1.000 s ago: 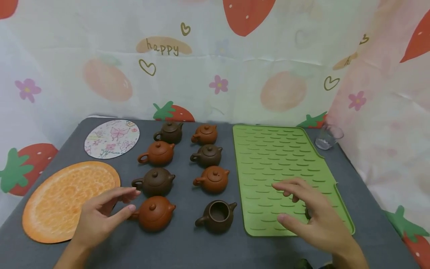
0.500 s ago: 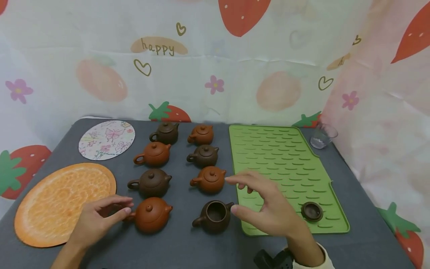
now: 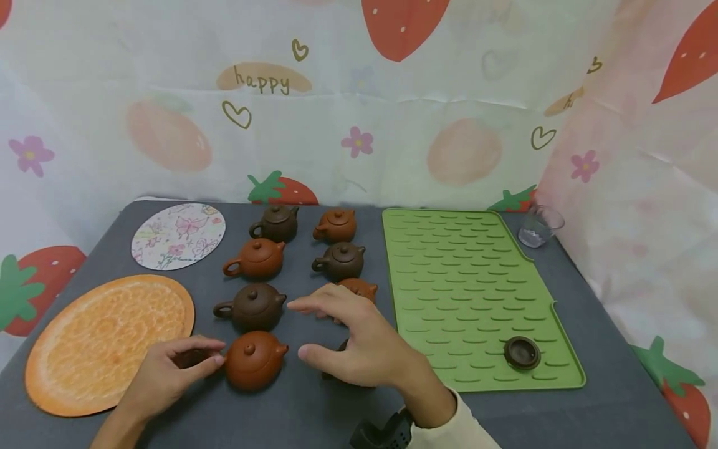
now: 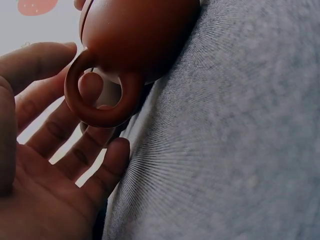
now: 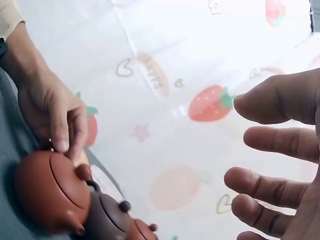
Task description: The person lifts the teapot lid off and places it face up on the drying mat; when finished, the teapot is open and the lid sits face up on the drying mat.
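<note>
In the head view, my left hand [image 3: 170, 374] is at the handle side of the front-left reddish-brown teapot [image 3: 255, 362], which stands on the table. The left wrist view shows my thumb at the top of its loop handle [image 4: 102, 120], with fingers on the far side, pinching it. My right hand [image 3: 359, 337] hovers with thumb and fingers spread, holding nothing, to the right of that teapot's spout. It covers most of a dark lidless teapot [image 3: 331, 376] and part of a reddish teapot [image 3: 361, 288]. A dark brown teapot [image 3: 252, 307] sits just behind the front-left one.
More teapots, dark [image 3: 343, 260] and reddish [image 3: 258, 257], stand in two columns farther back. A dark lid [image 3: 522, 353] lies upturned on a green mat [image 3: 449, 299]. Left are an orange round mat [image 3: 106, 343] and a floral one [image 3: 179, 237]. A glass cup [image 3: 540, 226] stands back right.
My right hand has swept left from over the green mat, past the lidless teapot, toward the front-left teapot. The left hand has closed in on that teapot's handle. The upturned lid has come into view.
</note>
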A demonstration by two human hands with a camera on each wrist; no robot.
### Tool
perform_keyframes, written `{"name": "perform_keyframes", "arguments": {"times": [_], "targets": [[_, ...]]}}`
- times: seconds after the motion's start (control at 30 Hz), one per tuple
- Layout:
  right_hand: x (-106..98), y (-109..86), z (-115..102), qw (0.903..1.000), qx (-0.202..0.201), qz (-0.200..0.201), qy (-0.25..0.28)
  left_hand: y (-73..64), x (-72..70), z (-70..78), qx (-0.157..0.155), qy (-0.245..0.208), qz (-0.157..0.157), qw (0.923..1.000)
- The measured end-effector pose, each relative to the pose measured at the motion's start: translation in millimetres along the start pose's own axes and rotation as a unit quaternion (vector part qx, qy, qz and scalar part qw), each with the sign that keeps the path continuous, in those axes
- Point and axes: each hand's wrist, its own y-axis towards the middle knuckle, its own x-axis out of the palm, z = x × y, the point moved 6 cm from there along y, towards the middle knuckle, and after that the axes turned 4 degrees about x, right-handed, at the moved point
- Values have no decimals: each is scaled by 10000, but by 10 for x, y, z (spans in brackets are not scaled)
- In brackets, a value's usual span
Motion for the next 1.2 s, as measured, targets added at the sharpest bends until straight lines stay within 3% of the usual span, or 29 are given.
{"name": "perform_keyframes", "arguments": {"times": [0.17,0.37,0.5,0.77,1.2], "targets": [[175,118,38,10000,-15,-13,84,-18,-4,-15,-71,-26,-20,10000],[380,215,93,9996,-8,13,272,-16,3,-12,82,-182,-65,9998],[527,274,166,9995,160,-29,273,-11,11,-28,57,-179,-78,9998],[804,354,369,9963,736,-251,-366,-10,-2,-44,-33,-138,-37,9999],[961,338,553,9827,1379,-589,-1086,-14,6,-35,78,-308,-110,9994]]}}
